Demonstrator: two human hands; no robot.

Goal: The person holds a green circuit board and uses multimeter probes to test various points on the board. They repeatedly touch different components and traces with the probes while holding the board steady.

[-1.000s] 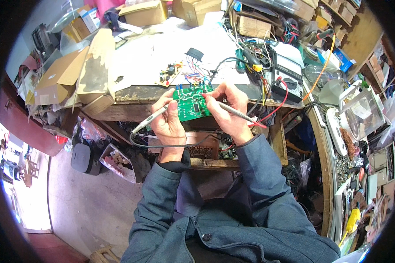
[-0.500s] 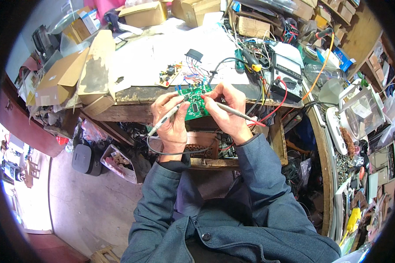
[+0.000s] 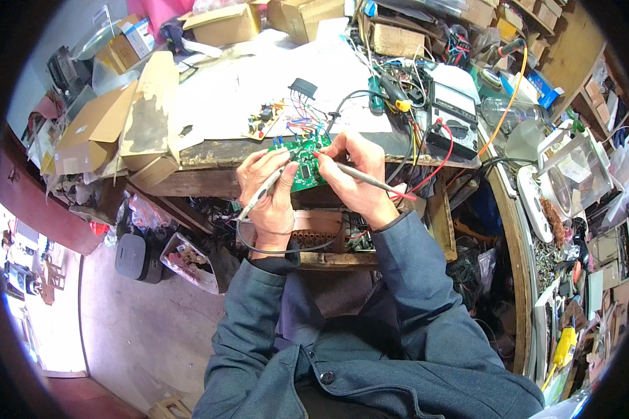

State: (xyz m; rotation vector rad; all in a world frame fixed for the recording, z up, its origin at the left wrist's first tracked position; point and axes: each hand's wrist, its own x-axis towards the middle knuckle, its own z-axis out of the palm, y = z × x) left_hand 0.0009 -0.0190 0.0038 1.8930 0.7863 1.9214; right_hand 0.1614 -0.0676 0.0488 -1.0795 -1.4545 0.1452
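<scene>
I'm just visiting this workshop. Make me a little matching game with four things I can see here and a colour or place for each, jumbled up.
Things:
1. circuit board
2. multimeter
3. red-lead test probe
4. black-lead test probe

Colours and places:
A. grey, in the right hand
B. on the right part of the bench
C. grey, in the left hand
D. green

Right pairs: 1-D, 2-B, 3-A, 4-C
</scene>
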